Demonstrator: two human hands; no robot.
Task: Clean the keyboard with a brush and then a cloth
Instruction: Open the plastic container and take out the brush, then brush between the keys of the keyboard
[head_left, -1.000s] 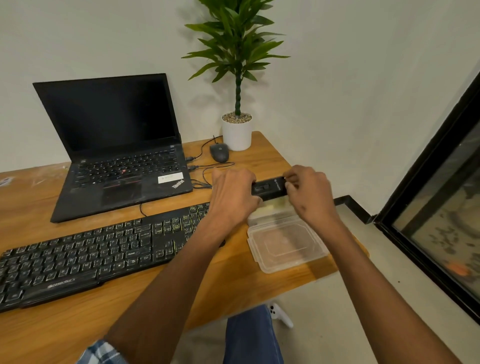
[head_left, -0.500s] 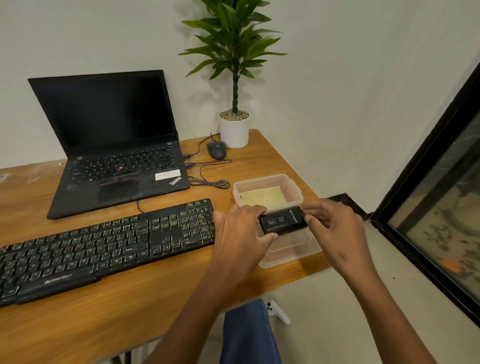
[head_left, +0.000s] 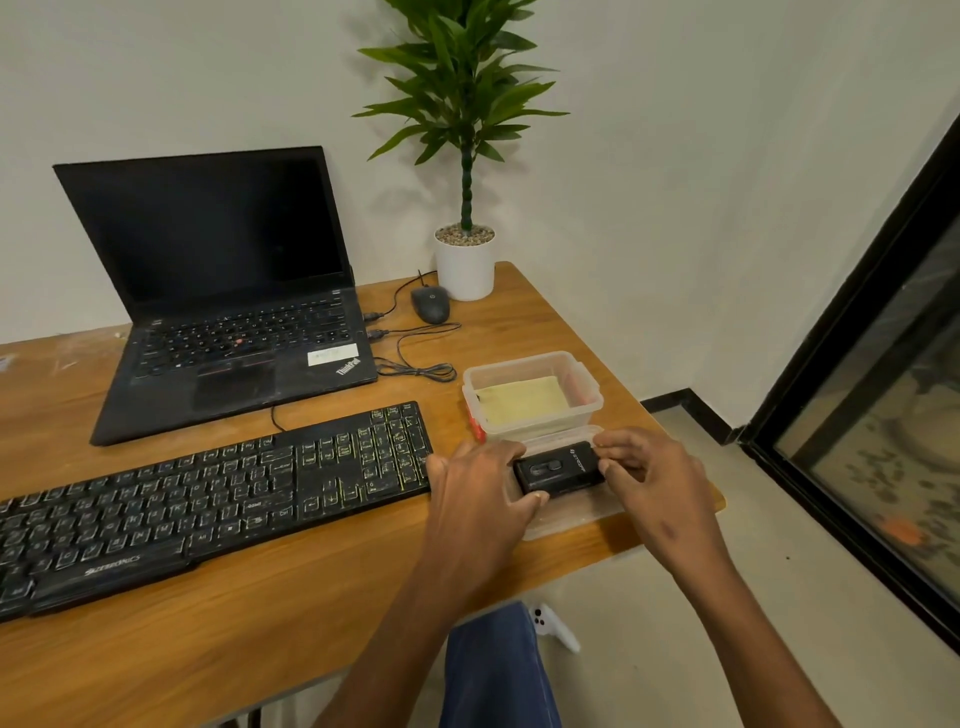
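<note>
**Both hands on a black case**

Here, going left to right, the black keyboard (head_left: 208, 499) lies on the wooden counter (head_left: 270, 618) before an open laptop (head_left: 218, 291). Beside its right end, the left hand (head_left: 480, 499) and right hand (head_left: 649, 483) each pinch one end of a small black case (head_left: 561, 467) above a clear lid (head_left: 571, 514). Behind sits a clear container (head_left: 587, 400) holding a yellow cloth (head_left: 522, 402).

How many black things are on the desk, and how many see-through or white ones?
Black: 4 – laptop, keyboard, mouse, and the small case held by the left hand and right hand.
See-through: 2 – plastic box, its lid.
White: 1 – plant pot.
Total: 7
</note>
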